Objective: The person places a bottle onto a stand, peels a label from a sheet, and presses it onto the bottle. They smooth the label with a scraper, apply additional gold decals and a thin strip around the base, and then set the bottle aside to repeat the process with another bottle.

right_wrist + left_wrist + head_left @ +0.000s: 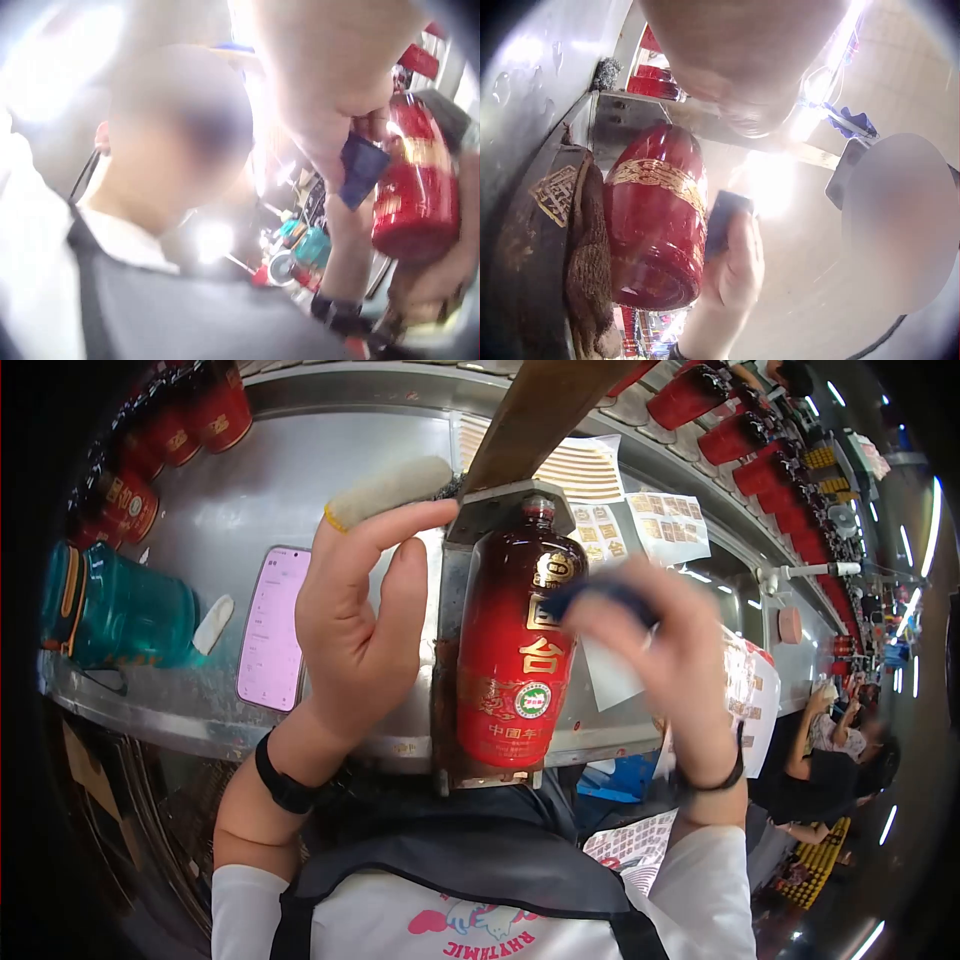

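A dark-red bottle (515,660) with gold lettering lies in a cradle, its neck at the metal bracket (465,520). My right hand (665,650), blurred in the head view, grips a dark blue flat pad (727,217) at the bottle's side. The same pad (363,169) shows between fingers and thumb in the right wrist view, close beside the red glass. Left of the bottle's neck is my left hand (365,610), holding nothing. Its index finger reaches toward the bracket, and a pale finger sleeve (390,490) with a yellow edge covers another finger.
A lit phone (273,628) and a teal jug (130,605) stand left on the metal bench. Sheets of gold decals (670,525) lie beyond the bottle. A wooden beam (540,420) rises behind the bracket. Red bottles (755,470) line the conveyor; people sit at right.
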`<action>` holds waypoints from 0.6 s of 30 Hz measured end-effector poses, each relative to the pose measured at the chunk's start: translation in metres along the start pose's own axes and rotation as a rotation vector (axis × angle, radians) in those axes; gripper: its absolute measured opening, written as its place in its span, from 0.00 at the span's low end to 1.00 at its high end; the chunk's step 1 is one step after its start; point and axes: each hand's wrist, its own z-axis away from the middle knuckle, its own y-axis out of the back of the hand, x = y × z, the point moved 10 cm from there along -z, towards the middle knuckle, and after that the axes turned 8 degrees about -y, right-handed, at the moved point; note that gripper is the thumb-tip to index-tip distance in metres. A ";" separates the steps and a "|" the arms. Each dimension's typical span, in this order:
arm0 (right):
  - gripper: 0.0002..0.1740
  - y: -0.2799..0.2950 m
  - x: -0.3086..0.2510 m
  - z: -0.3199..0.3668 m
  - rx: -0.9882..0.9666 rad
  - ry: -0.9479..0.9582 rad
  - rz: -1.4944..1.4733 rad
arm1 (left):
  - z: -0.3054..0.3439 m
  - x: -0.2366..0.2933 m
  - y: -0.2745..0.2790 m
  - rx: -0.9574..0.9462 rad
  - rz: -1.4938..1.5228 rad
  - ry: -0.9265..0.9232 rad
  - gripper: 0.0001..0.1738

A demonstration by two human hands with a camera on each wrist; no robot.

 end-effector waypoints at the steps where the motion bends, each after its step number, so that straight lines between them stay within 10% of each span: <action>1: 0.10 0.028 0.012 -0.019 0.197 0.029 -0.029 | 0.002 -0.005 0.001 0.014 0.047 0.057 0.14; 3: 0.11 0.045 0.006 -0.026 0.330 0.105 0.057 | 0.003 -0.010 0.001 0.030 0.094 0.098 0.13; 6: 0.11 -0.003 -0.027 -0.007 -0.091 0.260 0.032 | 0.002 -0.013 -0.001 0.031 0.133 0.091 0.13; 8: 0.11 0.013 0.013 -0.023 0.024 -0.033 -0.067 | 0.003 -0.013 -0.002 0.045 0.184 0.112 0.14; 10: 0.11 0.058 0.015 -0.029 0.430 0.110 0.097 | 0.005 -0.013 -0.005 0.025 0.215 0.109 0.15; 14: 0.12 0.017 -0.002 -0.016 -0.024 0.195 -0.045 | 0.005 -0.007 -0.010 -0.051 0.205 0.072 0.18; 18: 0.13 0.071 0.062 -0.028 0.364 -0.077 -0.121 | 0.002 0.023 -0.013 -0.162 0.065 -0.123 0.18</action>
